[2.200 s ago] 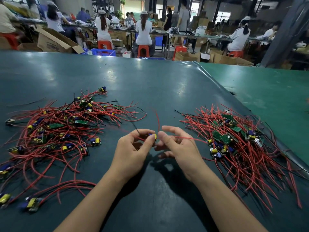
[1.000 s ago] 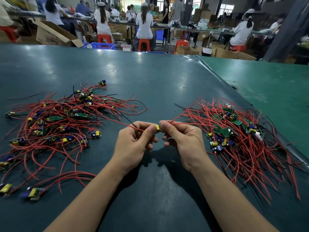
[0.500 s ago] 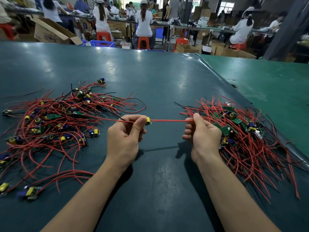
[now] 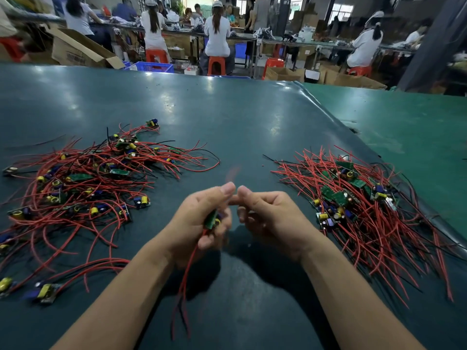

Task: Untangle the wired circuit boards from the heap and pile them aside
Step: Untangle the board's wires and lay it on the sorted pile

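My left hand [image 4: 202,218] grips a small green circuit board [image 4: 212,220] with a yellow part; its red and black wires [image 4: 183,281] hang down toward me, blurred. My right hand [image 4: 267,215] is close beside it, fingers curled, thumb tip almost touching my left thumb; whether it pinches a wire is unclear. A tangled heap of wired boards [image 4: 83,183] lies on the left of the dark green table [image 4: 227,127]. A second pile of boards with red wires [image 4: 361,210] lies on the right.
A stray board [image 4: 45,291] with red wires lies at the near left. The table's right edge [image 4: 336,117] runs diagonally beside a lighter green table [image 4: 409,127]. Seated workers, cardboard boxes and red stools fill the background.
The wire that was stretched between my hands is no longer taut. My right hand came back from the right pile to my left hand. The board now sits in my left palm, wires dangling.
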Tool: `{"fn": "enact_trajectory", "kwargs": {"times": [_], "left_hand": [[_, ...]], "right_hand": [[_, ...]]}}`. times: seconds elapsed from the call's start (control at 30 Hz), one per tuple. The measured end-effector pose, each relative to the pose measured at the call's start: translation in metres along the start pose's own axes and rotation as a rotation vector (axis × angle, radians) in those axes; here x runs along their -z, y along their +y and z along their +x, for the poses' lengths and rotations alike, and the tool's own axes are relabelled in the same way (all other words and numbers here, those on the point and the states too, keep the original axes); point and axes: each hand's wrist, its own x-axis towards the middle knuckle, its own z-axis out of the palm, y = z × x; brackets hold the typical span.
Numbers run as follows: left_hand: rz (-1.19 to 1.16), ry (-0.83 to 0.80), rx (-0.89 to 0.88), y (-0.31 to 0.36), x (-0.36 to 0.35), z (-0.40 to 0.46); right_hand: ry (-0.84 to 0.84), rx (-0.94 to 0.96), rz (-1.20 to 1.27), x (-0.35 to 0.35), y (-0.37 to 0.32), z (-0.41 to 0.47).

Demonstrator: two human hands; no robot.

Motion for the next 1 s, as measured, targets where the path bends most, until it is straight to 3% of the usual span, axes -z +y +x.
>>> {"fn": "enact_trajectory", "kwargs": {"times": [0.1,0.2,0.3,0.4,0.53,0.73,1.0], "left_hand": [[0.062,0.038,0.006,-0.005,-0.002,0.002],[0.194,0.159,-0.079,-0.012,-0.001,0.005],[0.189,0.118,-0.056,-0.013,-0.001,0.004],[0.181,0.137,-0.075,-0.015,-0.004,0.005],[0.364,0.24,-0.166,-0.02,-0.004,0.005],[0.393,0.145,-0.157,-0.016,-0.002,0.003],[0.273,-0.048,-0.074,-0.012,0.005,0.001]], "right_hand": [[-0.026,-0.032,-0.065,-0.005,0.0,-0.004],[0.061,0.048,0.016,-0.004,0.004,-0.001],[0.18,0.084,0.091,0.001,0.004,0.005],[0.157,0.034,0.166,0.003,0.006,0.007],[0.128,-0.035,0.084,0.002,0.01,0.005],[0.303,0.088,0.092,0.005,0.004,0.007],[0.458,0.112,0.479,0.017,-0.002,0.013]]}}
